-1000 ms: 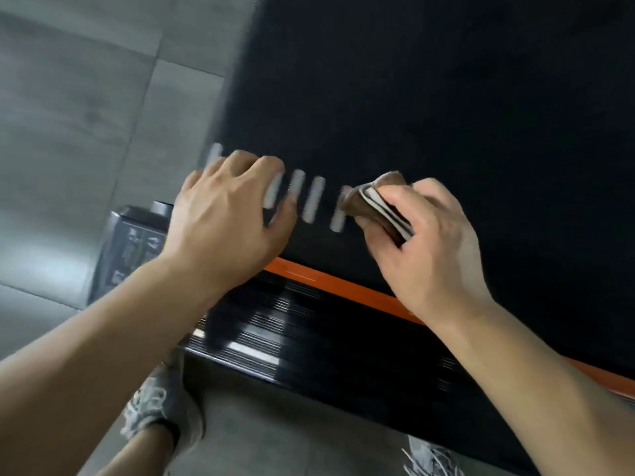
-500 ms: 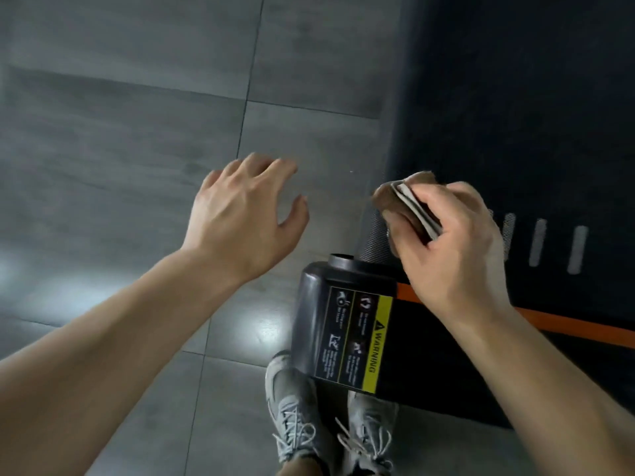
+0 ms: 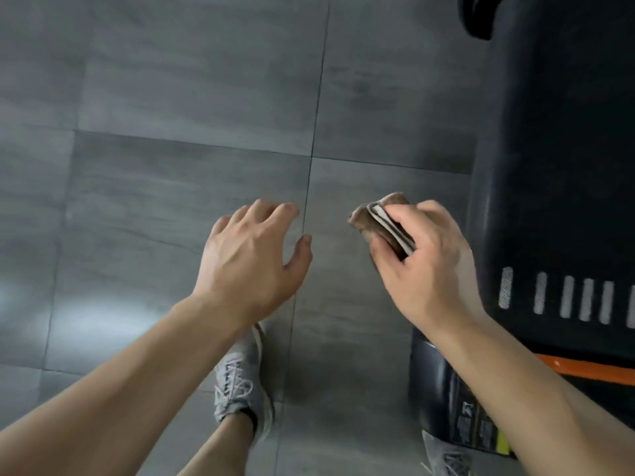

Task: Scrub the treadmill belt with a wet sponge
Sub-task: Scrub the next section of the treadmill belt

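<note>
- The view now sits further left than half a second ago: the treadmill belt (image 3: 567,166) fills only the right edge, and grey floor takes up most of the picture.
- The right hand (image 3: 429,269) was over the belt's near corner then. It now hangs over the floor, just left of the belt edge.
- Its thumb and curled fingers pinch the sponge (image 3: 381,223), brown with a pale layer, as before. The sponge is in the air, off the belt.
- The left hand (image 3: 252,266) is above the tiles as it was half a second ago, fingers spread and loosely bent, holding nothing. A second ago it lay on the belt.
- More of the white stripes (image 3: 567,300) on the belt show now, right of the right wrist.
- An orange strip (image 3: 584,369) borders the belt's near side, and the dark end cap (image 3: 443,389) with its label sits under the right forearm.
- The tiled floor (image 3: 171,166) is large grey slabs with thin dark joints and a pale sheen at left.
- A grey laced sneaker (image 3: 240,383) stands between the forearms; a second sneaker (image 3: 446,458) shows at the bottom edge.
</note>
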Action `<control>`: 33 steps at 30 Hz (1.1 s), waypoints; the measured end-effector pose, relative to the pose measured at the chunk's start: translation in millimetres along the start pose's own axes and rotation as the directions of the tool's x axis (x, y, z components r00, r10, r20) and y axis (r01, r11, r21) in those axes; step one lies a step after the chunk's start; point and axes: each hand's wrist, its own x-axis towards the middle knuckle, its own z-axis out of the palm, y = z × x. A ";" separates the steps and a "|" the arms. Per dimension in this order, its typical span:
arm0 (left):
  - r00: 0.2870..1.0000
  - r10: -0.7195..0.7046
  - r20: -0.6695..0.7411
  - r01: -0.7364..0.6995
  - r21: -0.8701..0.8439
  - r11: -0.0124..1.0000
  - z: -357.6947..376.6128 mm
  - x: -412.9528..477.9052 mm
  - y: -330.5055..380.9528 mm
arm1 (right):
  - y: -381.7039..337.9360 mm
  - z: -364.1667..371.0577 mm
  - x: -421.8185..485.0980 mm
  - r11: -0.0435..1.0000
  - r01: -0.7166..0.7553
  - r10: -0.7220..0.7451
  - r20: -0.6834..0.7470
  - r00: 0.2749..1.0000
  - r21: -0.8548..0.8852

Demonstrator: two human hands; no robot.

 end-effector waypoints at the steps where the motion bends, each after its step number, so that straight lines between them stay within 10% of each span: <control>1: 1.000 0.015 0.003 -0.015 0.006 1.000 -12.0 8.2 -14.7 | -15.1 9.3 10.8 1.000 -0.009 0.009 -0.015 1.000 0.003; 13: 0.980 0.197 -0.023 -0.196 0.038 0.980 -129.9 135.7 -99.9 | -130.4 37.6 129.5 0.991 -0.122 0.129 -0.176 0.976 0.046; 33: 0.957 0.281 0.065 -0.283 0.015 0.959 -240.2 499.5 -31.3 | -95.0 -20.5 483.2 0.965 -0.261 0.258 -0.213 0.942 0.015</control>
